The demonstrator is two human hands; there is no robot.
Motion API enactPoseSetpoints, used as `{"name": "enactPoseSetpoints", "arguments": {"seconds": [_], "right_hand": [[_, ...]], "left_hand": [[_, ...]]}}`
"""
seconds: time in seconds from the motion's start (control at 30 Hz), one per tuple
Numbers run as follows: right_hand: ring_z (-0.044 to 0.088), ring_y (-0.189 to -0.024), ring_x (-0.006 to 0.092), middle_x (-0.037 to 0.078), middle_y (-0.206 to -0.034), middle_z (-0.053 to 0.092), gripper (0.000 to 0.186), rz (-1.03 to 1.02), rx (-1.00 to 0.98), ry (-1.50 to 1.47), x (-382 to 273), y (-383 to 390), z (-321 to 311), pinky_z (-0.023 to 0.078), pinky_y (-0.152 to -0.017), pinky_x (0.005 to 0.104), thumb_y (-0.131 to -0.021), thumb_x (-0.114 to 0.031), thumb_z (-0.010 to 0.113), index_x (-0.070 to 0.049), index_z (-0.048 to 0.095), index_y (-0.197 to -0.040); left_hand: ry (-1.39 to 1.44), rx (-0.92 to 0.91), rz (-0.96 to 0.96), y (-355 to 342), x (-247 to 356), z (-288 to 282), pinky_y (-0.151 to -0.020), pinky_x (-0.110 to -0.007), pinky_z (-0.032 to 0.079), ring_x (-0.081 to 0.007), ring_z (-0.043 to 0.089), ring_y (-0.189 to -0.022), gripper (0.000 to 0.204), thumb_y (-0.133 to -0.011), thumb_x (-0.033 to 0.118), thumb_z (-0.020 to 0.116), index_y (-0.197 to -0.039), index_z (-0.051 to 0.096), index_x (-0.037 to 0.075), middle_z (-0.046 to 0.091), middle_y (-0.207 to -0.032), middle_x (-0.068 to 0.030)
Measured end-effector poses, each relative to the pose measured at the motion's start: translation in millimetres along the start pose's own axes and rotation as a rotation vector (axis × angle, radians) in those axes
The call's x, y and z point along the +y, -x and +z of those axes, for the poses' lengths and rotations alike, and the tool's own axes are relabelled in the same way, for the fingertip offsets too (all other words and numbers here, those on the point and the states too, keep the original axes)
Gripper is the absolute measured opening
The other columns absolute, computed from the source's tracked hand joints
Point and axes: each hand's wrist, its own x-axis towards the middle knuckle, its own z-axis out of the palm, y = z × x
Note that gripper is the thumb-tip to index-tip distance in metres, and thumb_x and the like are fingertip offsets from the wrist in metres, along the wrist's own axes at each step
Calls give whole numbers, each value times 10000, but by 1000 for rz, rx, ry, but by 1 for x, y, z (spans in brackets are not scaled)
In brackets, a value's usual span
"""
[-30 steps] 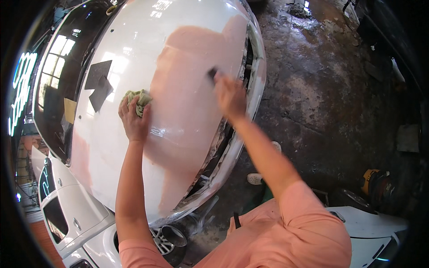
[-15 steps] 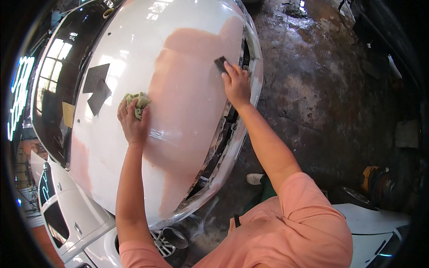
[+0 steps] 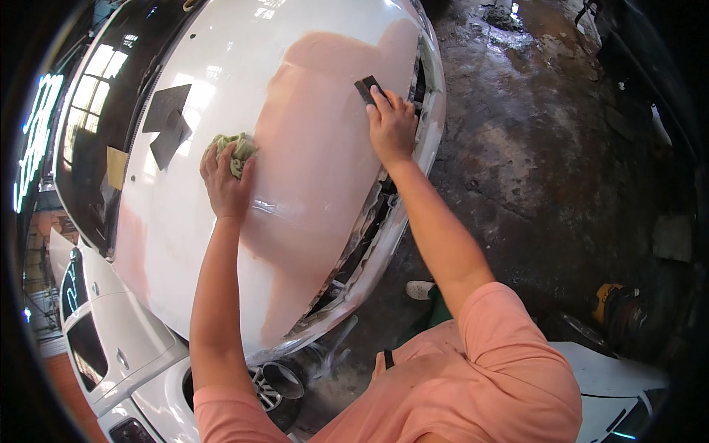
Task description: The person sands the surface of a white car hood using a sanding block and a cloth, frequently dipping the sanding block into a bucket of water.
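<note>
We hold a green rag (image 3: 240,150) with our left hand (image 3: 225,186); our right hand (image 3: 394,131) grips a black block (image 3: 365,88) on the pink-and-white hood (image 3: 317,159).

Two bare hands were in view, one left hand (image 3: 227,181) and one right hand (image 3: 393,129). There were one crumpled pale-green cloth (image 3: 240,150), one small dark rectangular block (image 3: 367,90), two flat dark-grey sheets (image 3: 166,109), one yellowish-tan rectangular sheet (image 3: 116,167), one glossy white car hood with pinkish patches (image 3: 317,155), one silver spoked wheel (image 3: 264,391) and one whitish shoe (image 3: 419,289).
</note>
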Motion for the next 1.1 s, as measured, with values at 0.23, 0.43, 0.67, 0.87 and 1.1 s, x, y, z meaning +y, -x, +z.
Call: {"name": "enactPoseSetpoints", "arguments": {"seconds": [0.23,0.43,0.67,0.87,1.1], "right_hand": [[610,-1105,328,63,-1336,650,419,-250,-134,-201,-103,162,-44,503,-946,499,-993,-226,673,-242,674,-1412],[611,-1118,337,50,-1297,679,387,30,44,-64,-2,-40,1,499,-988,491,-1000,-195,676,-203,706,-1385],[577,-1104,299,39,-1391,616,457,-240,-206,-198,-92,165,-54,462,-950,459,-964,-183,698,-247,687,-1417],[561,-1116,315,59,-1392,622,404,-350,-124,-125,-20,60,-28,464,-969,467,-985,-172,677,-175,680,-1389],[625,-1154,372,119,-1289,677,428,-115,-113,-131,125,-59,-38,505,-1018,488,-992,-191,704,-123,692,-1415]], "left_hand": [[-42,-10,-12,14,-16,-5,-1231,-544,346,-425,412,-1452,515,-953,397,772,-1396,645,167,506,-1534,-172],[-40,3,49,-5,-1,2,-1231,-549,349,-437,408,-1451,534,-956,434,766,-1403,642,168,499,-1541,-173],[-28,9,13,12,-13,-6,-1236,-549,348,-441,401,-1461,553,-955,460,761,-1403,636,161,496,-1538,-167],[-48,25,12,8,-18,-12,-1240,-556,346,-445,396,-1469,564,-944,465,765,-1402,633,163,497,-1532,-169],[-68,65,28,7,-9,-2,-1263,-627,279,-459,313,-1546,713,-934,515,760,-1530,550,186,420,-1636,-173]]}}
